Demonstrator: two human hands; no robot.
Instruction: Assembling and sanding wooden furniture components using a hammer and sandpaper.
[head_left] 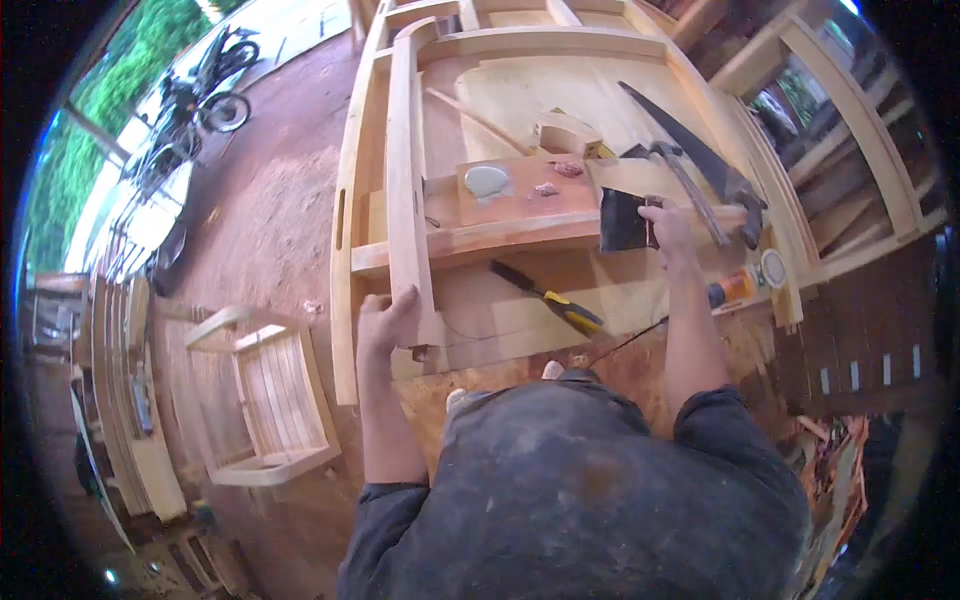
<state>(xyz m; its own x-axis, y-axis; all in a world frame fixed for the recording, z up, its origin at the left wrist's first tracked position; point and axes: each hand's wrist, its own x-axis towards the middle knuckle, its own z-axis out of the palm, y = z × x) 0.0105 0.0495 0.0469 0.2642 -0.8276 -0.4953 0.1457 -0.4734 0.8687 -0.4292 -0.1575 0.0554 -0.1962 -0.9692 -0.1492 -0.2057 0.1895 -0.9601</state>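
My left hand [388, 322] is closed round the near end of a long pale wooden rail [405, 180], which lies lengthwise on a wooden frame [345, 240]. In my right hand [668, 230] is a black flat-bladed scraper [624, 221] with a reddish-brown edge under my fingers. It is held over a crosspiece of the frame. Left of the scraper lies a thin board [525, 205] bearing a white paste patch [487, 181] and pinkish paste lumps [567, 169]. Between my hands rests a tool with a yellow and black handle [572, 312].
A handsaw [695, 150] and a hammer [690, 190] lie beyond my right hand, near a wooden block [568, 135] and a thin stick [480, 120]. An orange-labelled bottle [735, 287] lies by my right forearm. A slatted wooden piece [270, 400] stands at left; motorcycles [200, 100] are farther off.
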